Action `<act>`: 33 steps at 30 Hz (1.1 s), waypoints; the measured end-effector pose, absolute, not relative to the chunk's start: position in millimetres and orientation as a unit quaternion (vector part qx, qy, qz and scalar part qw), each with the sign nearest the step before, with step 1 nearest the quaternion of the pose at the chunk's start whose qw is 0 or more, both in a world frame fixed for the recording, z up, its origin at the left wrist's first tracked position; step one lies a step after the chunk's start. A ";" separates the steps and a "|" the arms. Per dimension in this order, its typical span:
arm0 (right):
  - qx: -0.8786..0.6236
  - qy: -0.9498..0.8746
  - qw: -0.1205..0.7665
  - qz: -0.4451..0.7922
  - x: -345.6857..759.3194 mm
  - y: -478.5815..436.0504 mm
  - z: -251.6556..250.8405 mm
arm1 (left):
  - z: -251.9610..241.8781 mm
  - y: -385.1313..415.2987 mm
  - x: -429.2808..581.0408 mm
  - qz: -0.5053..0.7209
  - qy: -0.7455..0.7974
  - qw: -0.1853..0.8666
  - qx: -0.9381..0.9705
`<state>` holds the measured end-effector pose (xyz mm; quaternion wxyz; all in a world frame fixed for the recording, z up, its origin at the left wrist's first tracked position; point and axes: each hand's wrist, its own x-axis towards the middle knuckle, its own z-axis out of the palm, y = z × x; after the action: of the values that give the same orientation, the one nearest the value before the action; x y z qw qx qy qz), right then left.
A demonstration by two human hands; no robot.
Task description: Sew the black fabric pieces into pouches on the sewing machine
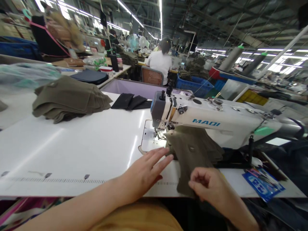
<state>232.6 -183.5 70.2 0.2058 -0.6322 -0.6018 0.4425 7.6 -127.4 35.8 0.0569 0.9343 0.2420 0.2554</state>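
An olive-brown fabric piece lies to the right of the needle of a white sewing machine, its near end hanging toward the table's front edge. My left hand is stretched out flat, fingers apart, with the fingertips at the left edge of this fabric. Closed in a pinch, my right hand grips the fabric's near right edge; the fingertips partly hide the hold. More olive layers are under the machine arm. The needle plate is lit, and no fabric covers its left part.
A stack of olive fabric pieces sits at the back left, beside black fabric pieces. A blue packet lies at the right front. Thread cones stand behind the machine. A person in white sits ahead.
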 end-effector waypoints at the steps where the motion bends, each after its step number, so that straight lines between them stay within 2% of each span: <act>1: -0.622 -0.609 0.182 0.457 220.3 -189.4 66.2 | 34.3 -127.8 16.2 0.258 0.224 0.060 0.938; 5: -0.574 -0.637 0.142 0.494 189.7 -197.8 56.1 | 29.9 -123.2 25.5 0.194 0.159 0.094 0.964; 8: -0.533 -0.682 0.170 0.471 193.9 -196.7 54.3 | 29.9 -115.2 -0.6 0.131 0.189 0.119 0.966; 11: -0.520 -0.724 0.201 0.406 208.7 -193.4 49.1 | 31.2 -106.5 -41.0 0.125 0.245 0.187 0.943; 13: -0.511 -0.762 0.171 0.360 216.5 -190.3 42.2 | 32.3 -102.7 -65.3 0.133 0.269 0.248 0.921; 16: -0.459 -0.826 0.074 0.319 220.8 -186.2 30.5 | 32.6 -101.4 -89.6 0.145 0.294 0.294 0.898; 18: -0.426 -0.855 0.035 0.293 219.3 -185.0 23.7 | 30.7 -102.4 -98.8 0.138 0.311 0.284 0.896; 20: -0.416 -0.874 0.032 0.250 215.3 -185.1 17.9 | 27.1 -103.4 -104.7 0.129 0.319 0.247 0.906; 22: -0.414 -0.884 0.063 0.207 209.8 -185.1 13.5 | 22.9 -104.0 -107.7 0.122 0.320 0.204 0.917; 25: -0.421 -0.870 0.169 0.193 199.3 -180.6 10.7 | 18.3 -104.1 -106.8 0.123 0.357 0.161 0.912; 29: -0.522 -0.734 0.334 0.278 182.2 -162.0 11.4 | 14.0 -105.5 -101.4 0.182 0.472 0.149 0.850; 33: -0.544 -0.609 0.424 0.392 166.2 -145.7 4.2 | 8.1 -108.4 -99.2 0.229 0.515 0.155 0.811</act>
<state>166.2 -145.7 4.2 0.4241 -0.5444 -0.6087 0.3915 -99.2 -108.4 8.1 0.1547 0.8114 0.5151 0.2287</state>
